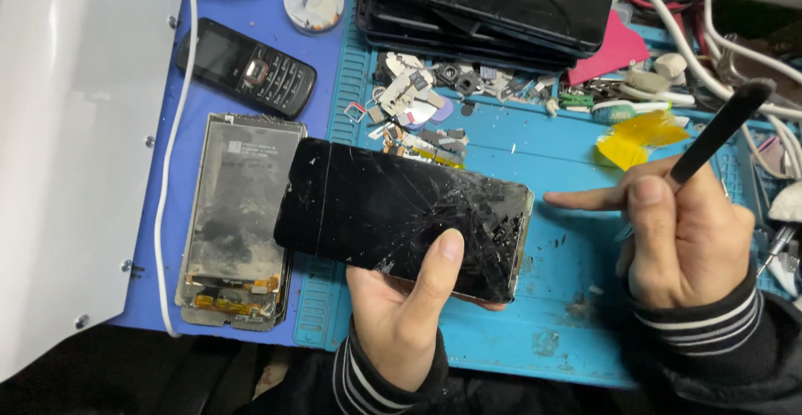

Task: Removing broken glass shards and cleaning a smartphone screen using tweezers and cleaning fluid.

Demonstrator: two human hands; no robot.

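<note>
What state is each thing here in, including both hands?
Black smartphone with cracked glass screen: shattered at its right end, screen dark, lifted off the mat.
Left hand: fingers closed on that phone.
Right hand: gripping a slim black tool, index finger extended.
Opened grey phone chassis: lying flat, insides exposed.
Small black keypad phone: intact, screen off.
Blue repair mat: scuffed, littered with small parts.

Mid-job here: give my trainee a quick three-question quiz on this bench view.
1. True or false: the left hand holds the cracked phone above the blue mat.
2. What does the right hand hold: A a black tool, B a screwdriver, C tweezers?
3. What lies left of the cracked phone, screen off?

Key: 1 true. 2 A. 3 The opened phone frame.
</note>
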